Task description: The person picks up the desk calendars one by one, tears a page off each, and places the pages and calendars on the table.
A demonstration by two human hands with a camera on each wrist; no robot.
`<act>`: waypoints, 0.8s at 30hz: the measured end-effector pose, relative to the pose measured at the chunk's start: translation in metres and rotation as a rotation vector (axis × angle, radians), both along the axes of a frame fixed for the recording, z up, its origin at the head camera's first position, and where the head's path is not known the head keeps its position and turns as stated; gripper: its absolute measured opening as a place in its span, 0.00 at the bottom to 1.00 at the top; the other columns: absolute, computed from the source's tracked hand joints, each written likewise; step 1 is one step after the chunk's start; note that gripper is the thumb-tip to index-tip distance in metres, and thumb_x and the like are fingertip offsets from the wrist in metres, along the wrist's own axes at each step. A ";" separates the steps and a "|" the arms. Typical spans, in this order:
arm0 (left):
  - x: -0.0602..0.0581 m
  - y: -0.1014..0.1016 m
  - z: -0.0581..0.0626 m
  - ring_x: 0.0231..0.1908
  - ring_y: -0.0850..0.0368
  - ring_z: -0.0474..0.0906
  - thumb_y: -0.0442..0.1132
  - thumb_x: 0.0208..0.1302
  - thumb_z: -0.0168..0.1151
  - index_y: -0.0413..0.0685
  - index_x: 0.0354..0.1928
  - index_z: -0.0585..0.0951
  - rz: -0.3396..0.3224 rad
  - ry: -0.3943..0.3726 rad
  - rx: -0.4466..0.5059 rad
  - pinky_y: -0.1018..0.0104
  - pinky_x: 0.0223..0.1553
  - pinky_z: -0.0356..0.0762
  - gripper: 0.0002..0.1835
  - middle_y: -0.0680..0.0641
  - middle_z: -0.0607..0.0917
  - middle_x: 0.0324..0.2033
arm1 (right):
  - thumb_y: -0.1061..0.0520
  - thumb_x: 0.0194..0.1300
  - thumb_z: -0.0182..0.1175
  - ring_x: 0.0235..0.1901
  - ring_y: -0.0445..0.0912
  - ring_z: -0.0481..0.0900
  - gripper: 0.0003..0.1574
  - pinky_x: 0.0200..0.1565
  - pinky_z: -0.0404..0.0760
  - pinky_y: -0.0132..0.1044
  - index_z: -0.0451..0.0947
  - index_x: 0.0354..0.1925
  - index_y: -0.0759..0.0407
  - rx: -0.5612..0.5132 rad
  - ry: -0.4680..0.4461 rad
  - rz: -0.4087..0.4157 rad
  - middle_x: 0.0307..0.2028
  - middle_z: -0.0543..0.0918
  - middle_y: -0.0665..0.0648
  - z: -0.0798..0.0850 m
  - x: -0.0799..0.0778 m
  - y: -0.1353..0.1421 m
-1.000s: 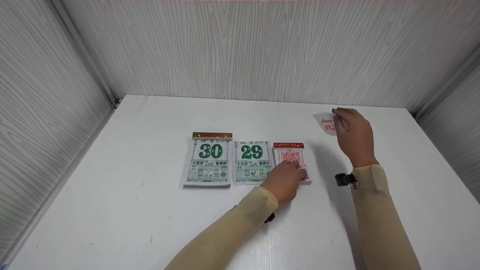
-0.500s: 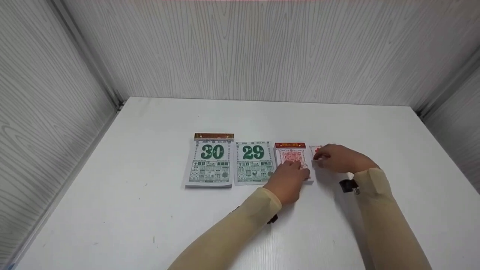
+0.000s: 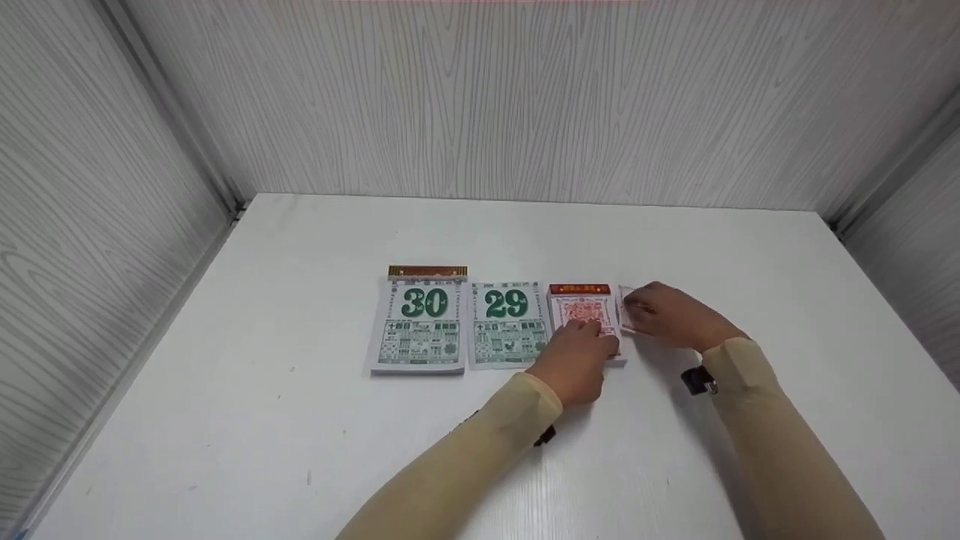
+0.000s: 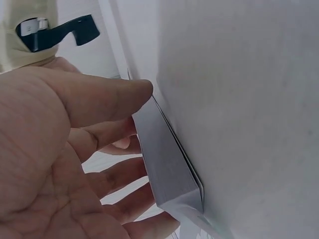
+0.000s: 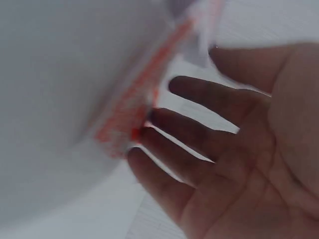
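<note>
My left hand [image 3: 574, 364] holds the lower part of a small tear-off calendar [image 3: 580, 289] with a red header and red print. In the left wrist view, its thumb sits against the edge of the calendar's page block [image 4: 167, 154], fingers on the other side. Just right of that calendar, my right hand [image 3: 679, 315] lies over a thin loose calendar page [image 5: 129, 119] with red print. Its fingers are extended, tips touching the page, which it mostly covers in the head view. The right wrist view is blurred around the page.
Left of the red calendar lies a flat page marked 29 [image 3: 508, 337] in green. Beside it is a thicker tear-off calendar showing 30 [image 3: 420, 341], with a brown-gold header. The white table [image 3: 300, 442] has grey wood-grain panels [image 3: 480, 97] behind and at both sides.
My right hand has come down from the back right, bringing the red-printed page from the air to the table beside the red calendar. My left hand has stayed on that calendar.
</note>
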State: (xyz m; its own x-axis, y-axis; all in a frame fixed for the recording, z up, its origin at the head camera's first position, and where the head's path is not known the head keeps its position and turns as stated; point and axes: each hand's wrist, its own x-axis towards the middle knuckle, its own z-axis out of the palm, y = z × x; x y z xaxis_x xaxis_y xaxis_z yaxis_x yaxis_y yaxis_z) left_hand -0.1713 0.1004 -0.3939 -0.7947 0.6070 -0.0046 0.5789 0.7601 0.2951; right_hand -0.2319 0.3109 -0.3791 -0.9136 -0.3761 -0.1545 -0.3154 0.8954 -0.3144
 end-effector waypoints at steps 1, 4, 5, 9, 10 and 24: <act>0.000 0.000 0.000 0.62 0.52 0.73 0.38 0.70 0.65 0.58 0.62 0.83 0.001 0.005 -0.002 0.60 0.70 0.67 0.20 0.50 0.80 0.62 | 0.60 0.77 0.54 0.61 0.64 0.77 0.22 0.64 0.74 0.62 0.77 0.63 0.70 0.012 0.028 0.008 0.60 0.78 0.72 -0.003 0.000 0.001; 0.001 0.002 -0.001 0.62 0.52 0.73 0.38 0.71 0.66 0.59 0.63 0.83 0.007 0.012 -0.006 0.60 0.70 0.68 0.20 0.50 0.80 0.63 | 0.65 0.75 0.57 0.63 0.65 0.76 0.21 0.65 0.73 0.61 0.78 0.63 0.67 0.061 0.071 0.028 0.62 0.78 0.71 -0.009 0.003 0.003; 0.001 0.003 -0.001 0.63 0.52 0.73 0.38 0.71 0.65 0.59 0.63 0.82 0.010 0.012 -0.011 0.60 0.70 0.68 0.20 0.50 0.79 0.63 | 0.65 0.75 0.57 0.63 0.65 0.76 0.21 0.65 0.73 0.62 0.78 0.64 0.67 0.064 0.079 0.037 0.63 0.78 0.70 -0.009 0.004 0.004; 0.001 0.007 0.002 0.62 0.51 0.73 0.39 0.71 0.66 0.57 0.64 0.81 0.008 0.012 -0.019 0.57 0.70 0.69 0.21 0.48 0.79 0.62 | 0.66 0.75 0.57 0.64 0.64 0.76 0.20 0.65 0.74 0.61 0.79 0.63 0.65 0.048 0.089 0.072 0.62 0.79 0.68 -0.008 0.009 0.005; 0.001 0.007 0.002 0.63 0.51 0.72 0.40 0.70 0.67 0.56 0.65 0.80 0.007 0.001 -0.016 0.56 0.70 0.68 0.22 0.48 0.79 0.63 | 0.65 0.74 0.59 0.63 0.64 0.76 0.21 0.64 0.74 0.60 0.79 0.63 0.65 0.050 0.092 0.083 0.62 0.79 0.68 -0.008 0.010 0.005; -0.005 -0.003 0.012 0.65 0.54 0.69 0.41 0.76 0.59 0.52 0.65 0.79 0.013 -0.063 0.116 0.64 0.71 0.67 0.19 0.49 0.78 0.62 | 0.59 0.74 0.59 0.55 0.59 0.78 0.23 0.60 0.78 0.59 0.77 0.63 0.68 -0.002 0.039 0.036 0.60 0.78 0.68 0.008 0.015 0.003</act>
